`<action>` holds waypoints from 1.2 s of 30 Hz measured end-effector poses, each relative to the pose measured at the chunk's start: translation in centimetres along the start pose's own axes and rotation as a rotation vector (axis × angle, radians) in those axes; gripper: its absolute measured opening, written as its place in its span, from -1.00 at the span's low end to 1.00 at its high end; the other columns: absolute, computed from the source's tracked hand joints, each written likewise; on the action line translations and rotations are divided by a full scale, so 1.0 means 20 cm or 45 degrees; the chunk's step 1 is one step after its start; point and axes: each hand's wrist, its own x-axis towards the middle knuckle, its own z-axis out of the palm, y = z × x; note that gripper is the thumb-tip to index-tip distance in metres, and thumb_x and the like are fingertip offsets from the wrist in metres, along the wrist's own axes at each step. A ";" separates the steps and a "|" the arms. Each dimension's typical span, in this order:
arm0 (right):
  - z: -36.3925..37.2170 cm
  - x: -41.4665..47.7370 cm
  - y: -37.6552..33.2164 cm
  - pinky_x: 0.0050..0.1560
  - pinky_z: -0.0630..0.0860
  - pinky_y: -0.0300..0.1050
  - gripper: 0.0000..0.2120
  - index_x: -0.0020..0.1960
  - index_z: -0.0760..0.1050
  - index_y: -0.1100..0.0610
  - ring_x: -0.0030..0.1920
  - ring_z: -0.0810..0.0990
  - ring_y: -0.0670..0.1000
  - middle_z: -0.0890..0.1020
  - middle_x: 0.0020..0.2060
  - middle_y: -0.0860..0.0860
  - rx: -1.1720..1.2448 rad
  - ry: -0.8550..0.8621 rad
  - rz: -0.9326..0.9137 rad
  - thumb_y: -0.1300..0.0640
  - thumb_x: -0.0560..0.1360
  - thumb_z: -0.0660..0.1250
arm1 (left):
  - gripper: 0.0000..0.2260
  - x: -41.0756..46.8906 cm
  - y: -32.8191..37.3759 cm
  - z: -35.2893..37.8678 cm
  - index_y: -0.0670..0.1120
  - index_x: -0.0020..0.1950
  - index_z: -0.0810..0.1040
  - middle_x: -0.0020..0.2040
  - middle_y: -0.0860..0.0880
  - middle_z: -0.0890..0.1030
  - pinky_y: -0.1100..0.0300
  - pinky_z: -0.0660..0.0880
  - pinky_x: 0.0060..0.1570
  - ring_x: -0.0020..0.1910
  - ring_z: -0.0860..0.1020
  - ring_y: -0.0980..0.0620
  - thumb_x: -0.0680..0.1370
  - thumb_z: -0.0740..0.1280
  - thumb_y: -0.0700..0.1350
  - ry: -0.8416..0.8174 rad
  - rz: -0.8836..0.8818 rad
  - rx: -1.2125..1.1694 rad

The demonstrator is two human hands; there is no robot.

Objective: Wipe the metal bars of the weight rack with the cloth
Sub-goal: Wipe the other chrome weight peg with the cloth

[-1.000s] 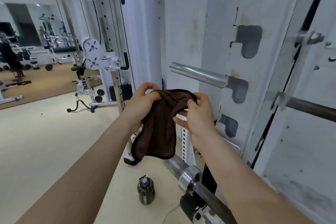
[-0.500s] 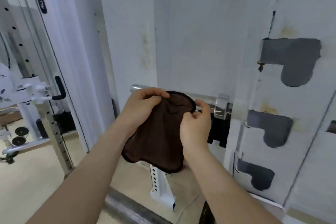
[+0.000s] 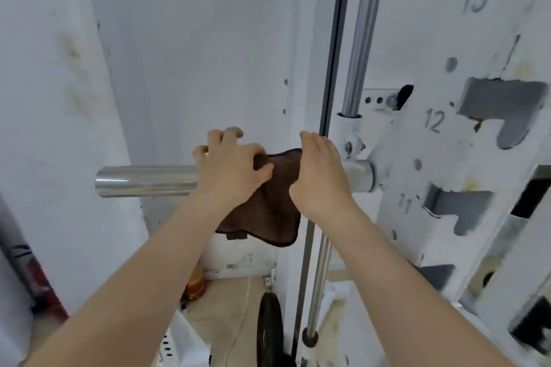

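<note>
A shiny horizontal metal bar (image 3: 146, 181) sticks out leftward from the white weight rack (image 3: 423, 140). A dark brown cloth (image 3: 274, 202) is draped over the bar near its base and hangs below it. My left hand (image 3: 229, 170) presses the cloth's left part onto the bar, thumb on the fabric, fingers curled over the top. My right hand (image 3: 320, 170) lies on the cloth's right edge, next to the bar's white collar (image 3: 362, 176). The bar's middle is hidden under cloth and hands.
A vertical chrome guide rod (image 3: 362, 30) runs up the rack just right of my right hand. Numbered notches 11 to 13 (image 3: 433, 121) line the rack upright. A black weight plate (image 3: 269, 331) and an orange object (image 3: 195, 286) sit on the floor below. A white wall (image 3: 185, 53) is behind.
The view has moved closer to the rack. The cloth, held up in front of the bar before, now lies draped over it with both hands pressing on it.
</note>
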 end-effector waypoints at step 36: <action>0.20 -0.26 0.02 0.13 0.59 0.09 -0.61 0.20 0.51 0.09 -0.21 0.57 -0.09 0.63 -0.11 0.00 2.044 0.295 1.095 0.41 0.49 0.17 | -0.50 0.07 0.42 0.22 -0.03 0.27 0.45 0.20 -0.09 0.52 0.04 0.42 -0.01 0.17 0.50 -0.13 0.52 0.09 0.28 -0.232 0.488 -0.089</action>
